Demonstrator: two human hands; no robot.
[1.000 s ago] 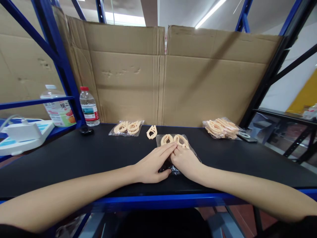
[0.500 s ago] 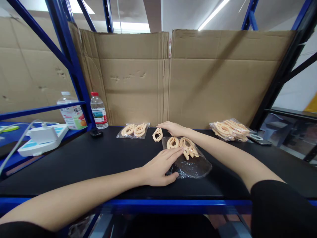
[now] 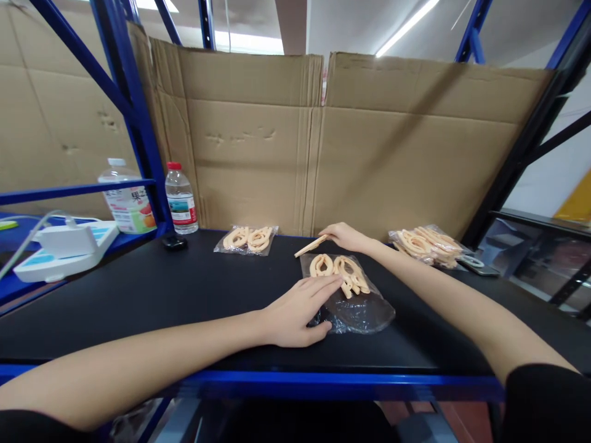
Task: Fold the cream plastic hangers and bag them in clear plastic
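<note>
My left hand (image 3: 305, 311) lies flat with fingers stretched over the left side of a clear plastic bag (image 3: 364, 314). Several beige, teardrop-shaped looped pieces (image 3: 351, 274) are in the bag, towards its far end. Just beyond the bag, my right hand (image 3: 346, 237) pinches one beige looped piece (image 3: 310, 247) by its end. That piece is seen edge-on, tilted, pointing left and a little above the table.
A smaller bag of beige pieces (image 3: 246, 240) lies at the back left. At the back right sits a fuller bag (image 3: 427, 245) beside a phone (image 3: 480, 267). A red-capped water bottle (image 3: 181, 200) and a small black object (image 3: 175, 242) stand left, before the cardboard wall (image 3: 249, 141).
My right hand has picked the beige looped piece up off the table and moved right with it, turning it edge-on. My left hand stays on the bag.
</note>
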